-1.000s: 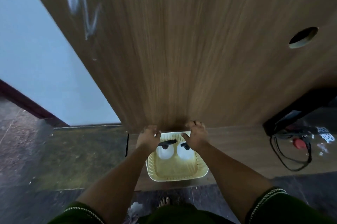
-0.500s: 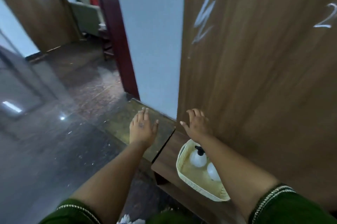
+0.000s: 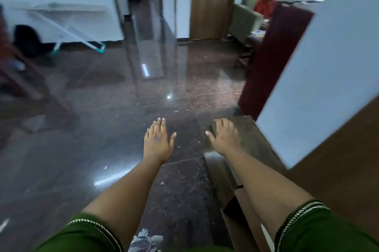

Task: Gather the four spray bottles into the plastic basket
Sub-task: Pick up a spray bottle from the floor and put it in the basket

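Note:
My left hand (image 3: 158,142) hangs palm down over the dark polished floor, fingers spread, holding nothing. My right hand (image 3: 224,136) is stretched out beside it above a low dark step, fingers apart and empty. A thin pale sliver at the bottom right edge, by my right arm, may be the basket's rim (image 3: 267,235); I cannot tell for sure. No spray bottle is in view.
A low dark step (image 3: 252,141) runs along the wall on the right, with a brown wooden panel (image 3: 338,180) beside it. A maroon partition (image 3: 272,61) stands ahead on the right; a person in red (image 3: 266,3) sits on a sofa behind it. A white rack (image 3: 61,24) stands far left.
My head has turned left, away from the wooden panel. The basket with its two bottles has slipped out of view. Both hands came off the basket and now hang open over the floor.

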Demonstrator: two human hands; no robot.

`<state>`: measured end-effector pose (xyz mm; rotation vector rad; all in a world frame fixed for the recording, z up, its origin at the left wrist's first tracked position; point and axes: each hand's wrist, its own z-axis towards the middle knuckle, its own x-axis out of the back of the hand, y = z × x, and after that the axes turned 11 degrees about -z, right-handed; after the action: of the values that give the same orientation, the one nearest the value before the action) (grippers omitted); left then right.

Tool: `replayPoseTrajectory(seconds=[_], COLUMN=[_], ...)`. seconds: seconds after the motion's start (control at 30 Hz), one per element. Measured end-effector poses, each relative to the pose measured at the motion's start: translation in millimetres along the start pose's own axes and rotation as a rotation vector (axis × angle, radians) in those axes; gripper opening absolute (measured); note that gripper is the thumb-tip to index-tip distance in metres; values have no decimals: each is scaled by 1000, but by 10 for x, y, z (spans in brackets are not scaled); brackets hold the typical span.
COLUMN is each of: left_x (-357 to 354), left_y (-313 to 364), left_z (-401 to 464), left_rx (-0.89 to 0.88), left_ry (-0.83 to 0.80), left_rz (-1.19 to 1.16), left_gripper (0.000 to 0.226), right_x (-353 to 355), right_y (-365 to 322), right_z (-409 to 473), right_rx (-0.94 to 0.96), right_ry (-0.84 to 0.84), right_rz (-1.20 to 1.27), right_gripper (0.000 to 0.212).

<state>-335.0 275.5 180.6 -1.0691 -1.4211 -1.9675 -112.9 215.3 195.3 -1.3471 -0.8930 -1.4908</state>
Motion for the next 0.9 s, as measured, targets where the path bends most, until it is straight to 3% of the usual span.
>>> replayPoseTrajectory(seconds=[0.23, 0.5, 0.7, 0.9], left_x=[688, 1343, 1556, 1469], left_y=[-1564, -3042, -3550, -3620], left_z=[-357, -1319, -2301, -2936], left_rx=[352, 758, 1102, 1447], left_ry=[128, 244, 394, 557], left_rz=[39, 125, 107, 24], left_gripper=[66, 67, 67, 67], right_x=[-516, -1058, -1332, -1565], right_y=[-1772, -3819, -4949, -5680], right_z=[436, 248, -190, -590], right_rx=[315, 705, 1008, 1304], right_ry=[-99, -209, -319, -426], right_rz=[35, 69, 85, 50], right_gripper=[52, 51, 50, 46])
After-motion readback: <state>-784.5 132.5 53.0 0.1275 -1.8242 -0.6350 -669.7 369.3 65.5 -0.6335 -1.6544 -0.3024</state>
